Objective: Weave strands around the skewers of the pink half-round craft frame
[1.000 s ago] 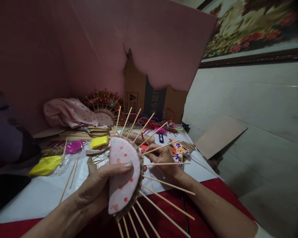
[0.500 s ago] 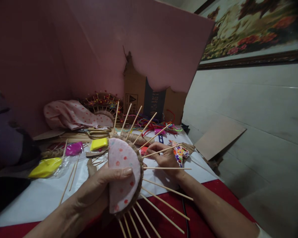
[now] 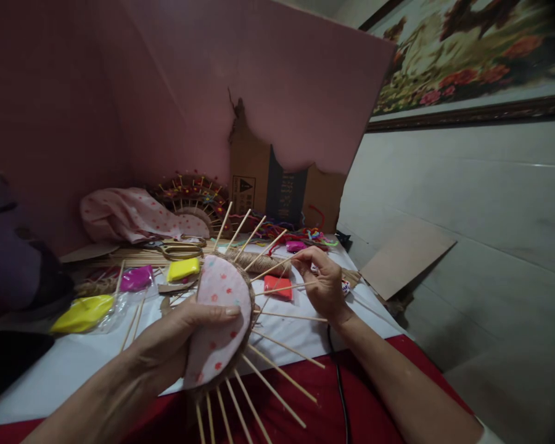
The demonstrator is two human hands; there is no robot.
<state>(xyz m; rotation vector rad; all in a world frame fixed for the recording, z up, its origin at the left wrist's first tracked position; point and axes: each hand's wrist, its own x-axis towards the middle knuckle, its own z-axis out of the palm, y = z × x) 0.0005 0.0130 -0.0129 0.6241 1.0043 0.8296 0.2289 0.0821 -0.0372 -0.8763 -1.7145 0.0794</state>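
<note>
My left hand (image 3: 178,336) grips a half-round disc (image 3: 222,296) covered in pink dotted cloth, thumb flat on its face and fingers hidden behind. Brown twine (image 3: 251,296) runs along the disc's curved edge, where several thin wooden sticks (image 3: 281,316) fan outward. Beyond the edge, my right hand (image 3: 326,287) is closed in a pinch beside the ends of the upper right sticks. A thin strand of twine appears to run from its fingertips down to the disc's edge.
Behind the disc lie a twine roll (image 3: 263,262) and a red packet (image 3: 278,287). Yellow packets (image 3: 184,269), a purple packet (image 3: 136,278) and scissors (image 3: 182,248) are to the left. A similar decorated half-round piece (image 3: 194,203) stands at the back. A black cable (image 3: 340,382) crosses the red cloth.
My right hand has moved up and away from the disc's edge, uncovering the red packet. The disc with its sticks has shifted slightly left and tilted in my left hand.
</note>
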